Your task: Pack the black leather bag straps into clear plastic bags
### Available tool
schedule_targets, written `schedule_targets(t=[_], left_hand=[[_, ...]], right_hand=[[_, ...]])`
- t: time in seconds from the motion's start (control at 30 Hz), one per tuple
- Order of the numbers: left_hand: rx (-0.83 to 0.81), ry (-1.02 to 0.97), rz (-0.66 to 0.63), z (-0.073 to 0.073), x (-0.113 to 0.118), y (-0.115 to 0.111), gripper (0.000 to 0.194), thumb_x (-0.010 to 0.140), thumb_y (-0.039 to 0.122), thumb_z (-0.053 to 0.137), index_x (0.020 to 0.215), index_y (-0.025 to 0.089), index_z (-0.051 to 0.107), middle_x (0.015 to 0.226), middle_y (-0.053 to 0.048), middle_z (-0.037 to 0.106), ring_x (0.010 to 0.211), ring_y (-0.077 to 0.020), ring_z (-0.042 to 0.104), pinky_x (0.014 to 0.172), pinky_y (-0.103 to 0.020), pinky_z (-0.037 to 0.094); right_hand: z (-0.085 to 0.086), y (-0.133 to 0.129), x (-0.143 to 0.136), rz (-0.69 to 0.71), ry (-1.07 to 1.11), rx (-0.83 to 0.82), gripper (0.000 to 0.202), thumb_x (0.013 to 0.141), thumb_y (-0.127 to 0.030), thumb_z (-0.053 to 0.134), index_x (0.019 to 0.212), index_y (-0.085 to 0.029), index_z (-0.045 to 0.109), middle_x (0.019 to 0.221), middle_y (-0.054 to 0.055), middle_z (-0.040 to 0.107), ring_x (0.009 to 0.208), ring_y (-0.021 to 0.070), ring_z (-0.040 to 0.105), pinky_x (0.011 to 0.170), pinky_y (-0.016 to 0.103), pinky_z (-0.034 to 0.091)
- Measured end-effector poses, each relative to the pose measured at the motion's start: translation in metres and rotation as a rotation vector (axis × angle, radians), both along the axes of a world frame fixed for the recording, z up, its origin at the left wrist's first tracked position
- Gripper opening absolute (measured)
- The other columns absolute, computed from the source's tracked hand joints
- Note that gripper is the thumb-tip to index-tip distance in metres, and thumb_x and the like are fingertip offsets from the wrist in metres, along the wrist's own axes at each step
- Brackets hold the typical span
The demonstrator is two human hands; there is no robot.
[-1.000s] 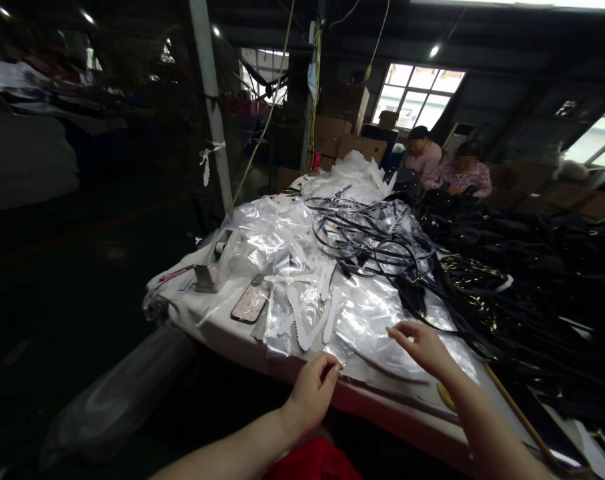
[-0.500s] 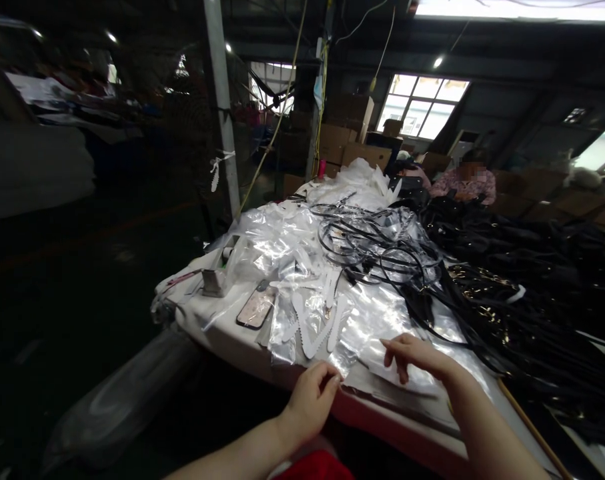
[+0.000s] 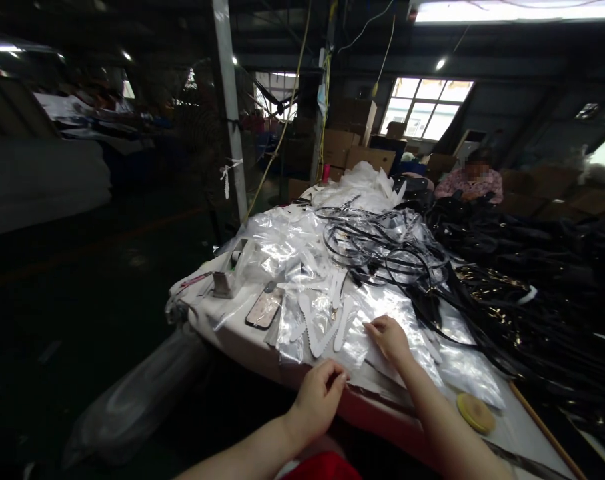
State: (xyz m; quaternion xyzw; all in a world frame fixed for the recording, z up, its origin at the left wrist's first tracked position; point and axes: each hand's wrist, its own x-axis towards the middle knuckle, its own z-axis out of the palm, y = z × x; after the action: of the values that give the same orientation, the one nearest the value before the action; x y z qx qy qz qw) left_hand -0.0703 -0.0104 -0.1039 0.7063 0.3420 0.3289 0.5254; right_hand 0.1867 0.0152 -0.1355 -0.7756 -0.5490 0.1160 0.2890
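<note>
My left hand (image 3: 318, 397) is at the table's front edge, thumb and forefinger pinched together at the near corner of a clear plastic bag (image 3: 353, 355). Just to the right, my right hand (image 3: 391, 339) reaches over the same flat bags, its loosely bent fingers at the bag's surface and nothing visibly gripped. White toothed plastic strips (image 3: 312, 333) lie on the bags ahead of my left hand. More clear bags (image 3: 435, 340) spread out beyond my right wrist.
A phone (image 3: 265, 308) and a metal tape dispenser (image 3: 224, 285) lie on the left. Black straps (image 3: 367, 233) coil across the middle. Dark goods (image 3: 522, 267) pile up at right, a yellow round tin (image 3: 475, 412) near my forearm. A person (image 3: 469, 181) sits behind.
My right hand has moved left and away from me, onto the bags, its fingers drawing closer together. The yellow tin has come into view. My left hand keeps its pinch.
</note>
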Motion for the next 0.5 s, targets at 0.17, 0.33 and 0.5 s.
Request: schedule_targets(t=[0.17,0.33,0.5], left_hand=[[0.001,0.017,0.03,0.002,-0.001,0.002,0.019,0.089,0.028,0.051,0.079,0.018,0.063,0.084,-0.007,0.067,0.086,-0.022,0.062,0.082,-0.032,0.047],[0.076,0.02,0.053,0.008,0.001,0.012,0.019,0.091,0.027,0.05,0.08,0.018,0.062,0.083,-0.006,0.067,0.083,-0.021,0.062,0.079,-0.031,0.048],[0.314,0.008,0.052,0.027,0.01,0.036,0.02,0.094,0.025,0.047,0.089,0.018,0.066,0.089,-0.008,0.067,0.087,-0.0208,0.063,0.079,-0.032,0.05]], right_hand=[[0.014,-0.01,0.008,-0.011,0.064,0.079,0.042,0.09,-0.053,0.048,0.07,-0.024,0.071,0.081,0.007,0.074,0.078,0.0239,0.066,0.075,0.036,0.047],[0.044,-0.031,0.007,-0.083,0.121,0.212,0.051,0.089,-0.064,0.046,0.077,-0.023,0.073,0.089,0.009,0.076,0.09,0.029,0.067,0.082,0.037,0.047],[0.079,-0.059,-0.003,-0.065,0.168,0.267,0.047,0.089,-0.061,0.05,0.076,-0.023,0.073,0.084,0.008,0.074,0.087,0.0282,0.066,0.08,0.036,0.046]])
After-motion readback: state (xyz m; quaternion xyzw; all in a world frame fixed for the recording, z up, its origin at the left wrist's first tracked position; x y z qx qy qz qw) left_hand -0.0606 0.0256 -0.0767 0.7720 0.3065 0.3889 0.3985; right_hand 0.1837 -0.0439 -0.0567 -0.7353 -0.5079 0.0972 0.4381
